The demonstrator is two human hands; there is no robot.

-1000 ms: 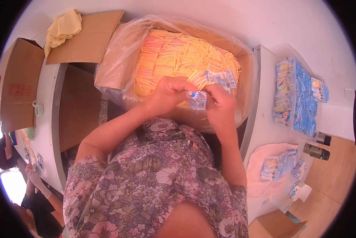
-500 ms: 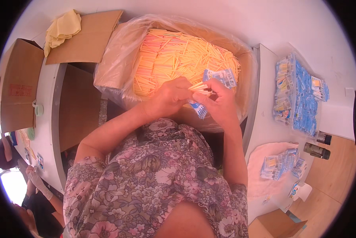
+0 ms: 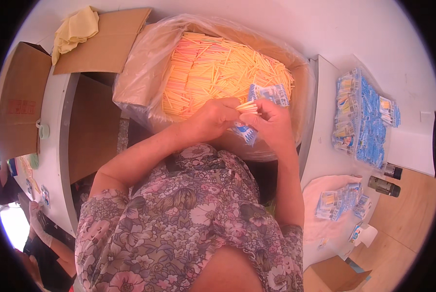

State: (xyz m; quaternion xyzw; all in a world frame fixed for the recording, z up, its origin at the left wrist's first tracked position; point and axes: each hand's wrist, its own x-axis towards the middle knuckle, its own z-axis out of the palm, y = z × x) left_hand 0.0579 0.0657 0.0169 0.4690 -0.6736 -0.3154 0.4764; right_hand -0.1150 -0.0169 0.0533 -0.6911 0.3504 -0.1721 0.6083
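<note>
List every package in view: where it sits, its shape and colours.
Sachets: in the right hand, small flat, blue and white.
Packed pile: right table, blue-white with yellow inside, under clear plastic.
Small heap: on pink cloth, lower right, same colours.
Cardboard box: far left, brown.

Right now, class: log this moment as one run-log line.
left hand: holds yellow sticks | right hand: holds blue-white packets | below: box of sticks
</note>
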